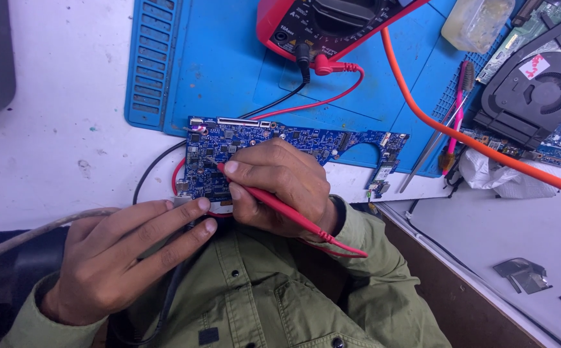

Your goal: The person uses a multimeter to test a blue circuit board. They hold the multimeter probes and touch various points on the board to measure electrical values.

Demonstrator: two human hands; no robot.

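Two hands work at the table's near edge. At seven o'clock, the left hand (122, 254) lies with fingers stretched out, fingertips touching the blue circuit board's (254, 151) near-left corner, gripping nothing visible. Just beyond, the right hand (280, 183) pinches a red probe (274, 205) pen-style, tip on the board. Farther, at twelve o'clock, a red multimeter (332, 26) sits on a blue mat (229, 64).

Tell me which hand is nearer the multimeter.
Right. The right hand rests on the blue board, just below the multimeter, holding the red probe. The left hand sits lower, at the board's near-left edge.
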